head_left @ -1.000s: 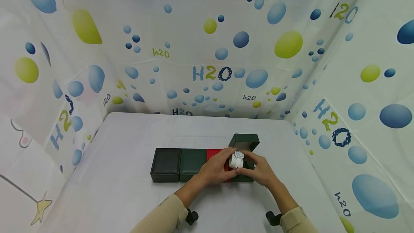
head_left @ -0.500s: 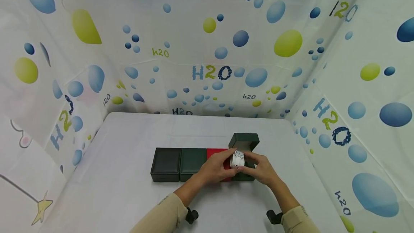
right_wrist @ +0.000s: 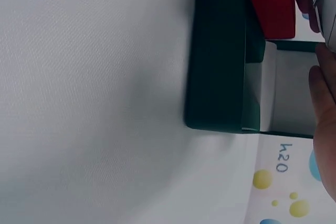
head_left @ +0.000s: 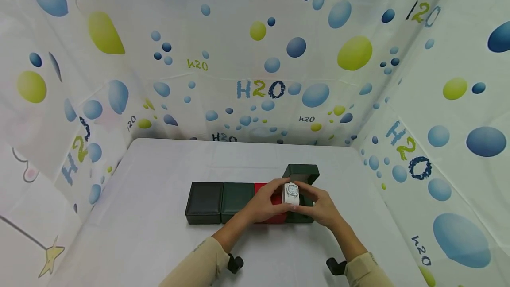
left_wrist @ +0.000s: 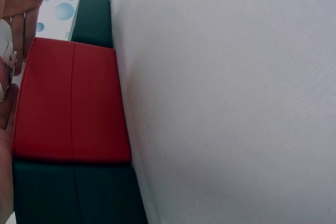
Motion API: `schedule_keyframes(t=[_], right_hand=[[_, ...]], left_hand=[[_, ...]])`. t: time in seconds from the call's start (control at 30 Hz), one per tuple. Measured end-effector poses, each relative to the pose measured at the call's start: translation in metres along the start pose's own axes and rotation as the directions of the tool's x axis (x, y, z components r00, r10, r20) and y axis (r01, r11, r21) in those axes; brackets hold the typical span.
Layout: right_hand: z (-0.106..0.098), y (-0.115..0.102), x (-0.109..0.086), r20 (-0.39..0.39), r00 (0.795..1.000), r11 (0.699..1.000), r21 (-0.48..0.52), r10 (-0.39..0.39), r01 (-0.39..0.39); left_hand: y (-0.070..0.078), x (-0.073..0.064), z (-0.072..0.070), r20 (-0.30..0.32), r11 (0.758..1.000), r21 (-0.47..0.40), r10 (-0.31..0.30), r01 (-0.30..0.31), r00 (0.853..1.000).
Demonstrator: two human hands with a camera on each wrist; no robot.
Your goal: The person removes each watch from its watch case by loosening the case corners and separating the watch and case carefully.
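Observation:
A white wristwatch (head_left: 291, 193), its band closed in a loop, is held up between both hands with the dial facing up. My left hand (head_left: 264, 205) pinches it from the left with thumb and fingers. From the right, my right hand (head_left: 323, 207) grips its other side. Under and behind the hands stands a green box (right_wrist: 218, 61) with its hinged lid (head_left: 301, 172) raised and a pale lining inside. Beside it is a closed red box (left_wrist: 73, 103), partly covered by the left hand in the head view.
To the left, a closed green box (head_left: 237, 198) and a closed black box (head_left: 205, 203) continue the row, side by side. All the boxes stand on a white-covered table (head_left: 159, 234). Patterned curtains (head_left: 223, 48) rise behind and along the sides.
The watch has turned slightly, so its dial faces the head camera more squarely. The left hand has shifted a little, showing more of the red box. The boxes have stayed put.

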State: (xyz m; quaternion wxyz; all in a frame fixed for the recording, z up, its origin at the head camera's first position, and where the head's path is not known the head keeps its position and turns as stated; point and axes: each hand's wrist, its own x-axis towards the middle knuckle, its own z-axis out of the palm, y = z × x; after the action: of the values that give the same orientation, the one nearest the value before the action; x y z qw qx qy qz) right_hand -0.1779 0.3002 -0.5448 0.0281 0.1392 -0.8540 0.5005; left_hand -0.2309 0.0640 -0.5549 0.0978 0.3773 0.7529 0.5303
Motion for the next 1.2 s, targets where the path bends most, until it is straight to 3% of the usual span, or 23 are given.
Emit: schedule_keyframes(t=[0.43, 0.77, 1.2], right_hand=[[0.005, -0.002, 0.006, -0.001, 0.998, 0.998, -0.017, -0.062, 0.062], [0.010, -0.007, 0.011, 0.013, 0.996, 0.995, -0.040, -0.086, 0.087], [0.010, -0.009, 0.011, 0.029, 0.996, 0.995, -0.034, -0.089, 0.090]], left_hand=[[-0.003, 0.002, 0.001, -0.038, 0.999, -0.046, 0.018, -0.020, 0.999], [-0.003, 0.000, 0.000, -0.070, 0.991, -0.129, -0.038, 0.028, 0.997], [-0.005, 0.001, 0.001, -0.092, 0.988, -0.151, -0.032, 0.018, 0.995]])
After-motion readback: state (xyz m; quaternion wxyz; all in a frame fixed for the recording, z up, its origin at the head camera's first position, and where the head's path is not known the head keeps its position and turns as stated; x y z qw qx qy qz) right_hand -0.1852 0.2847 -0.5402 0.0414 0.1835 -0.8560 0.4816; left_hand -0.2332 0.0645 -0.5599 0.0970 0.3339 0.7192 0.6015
